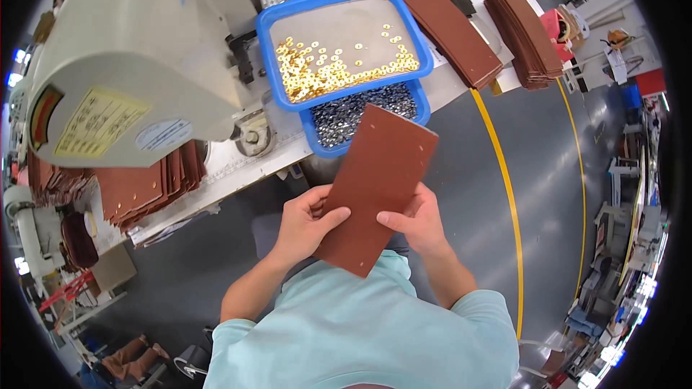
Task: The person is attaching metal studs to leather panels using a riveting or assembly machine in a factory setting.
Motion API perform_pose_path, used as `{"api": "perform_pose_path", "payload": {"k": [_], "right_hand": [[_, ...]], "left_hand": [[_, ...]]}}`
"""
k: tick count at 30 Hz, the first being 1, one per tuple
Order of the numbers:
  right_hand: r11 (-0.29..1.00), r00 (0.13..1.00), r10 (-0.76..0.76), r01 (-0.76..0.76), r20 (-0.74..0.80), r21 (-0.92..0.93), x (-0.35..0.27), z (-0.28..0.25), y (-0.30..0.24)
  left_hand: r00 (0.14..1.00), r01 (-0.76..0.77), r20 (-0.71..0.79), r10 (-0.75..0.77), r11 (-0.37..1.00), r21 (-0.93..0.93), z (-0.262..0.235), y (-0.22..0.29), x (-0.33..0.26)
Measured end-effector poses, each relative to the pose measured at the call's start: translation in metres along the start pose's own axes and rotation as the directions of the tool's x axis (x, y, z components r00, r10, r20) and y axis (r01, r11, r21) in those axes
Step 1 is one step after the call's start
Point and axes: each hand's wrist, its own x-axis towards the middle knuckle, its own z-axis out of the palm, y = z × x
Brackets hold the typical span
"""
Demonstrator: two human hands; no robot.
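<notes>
1. While both hands gripped it, the brown leather panel [377, 187] stood tilted above the lap, near the desk [238, 166].
2. The left hand [306, 220] pinched its left edge, thumb on top.
3. The right hand [418, 223] clasped its right edge.
4. A blue tray [268, 36] of gold eyelets [317, 72] sat beyond.

Single head-mounted fisheye view, looking steeply down from above the person's chest, hands [360, 223] close below centre, tabletop [238, 162] running diagonally across the upper frame, grey floor [548, 173] filling the right, straight edges bowing toward the rim.
</notes>
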Motion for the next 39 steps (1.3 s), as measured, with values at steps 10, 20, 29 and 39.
{"api": "perform_pose_path", "payload": {"k": [10, 20, 29, 39], "right_hand": [[0.995, 0.987, 0.075, -0.083, -0.142, -0.054, -0.021, -0.047, -0.016], [0.881, 0.917, -0.300, 0.161, -0.262, -0.445, -0.041, -0.074, -0.061], [0.997, 0.982, -0.061, 0.054, -0.178, -0.046, -0.069, -0.146, -0.063], [0.999, 0.986, -0.045, 0.047, -0.161, 0.009, -0.070, -0.128, -0.050]], "left_hand": [[0.981, 0.065, 0.189, -0.040, 0.990, -0.127, 0.031, -0.019, 0.024], [0.941, 0.086, 0.323, -0.102, 0.994, 0.061, 0.075, -0.038, 0.064], [0.920, -0.006, 0.374, -0.119, 0.949, 0.316, 0.097, -0.060, 0.073], [0.928, 0.092, 0.337, -0.161, 0.973, 0.211, 0.094, -0.060, 0.070]]}}
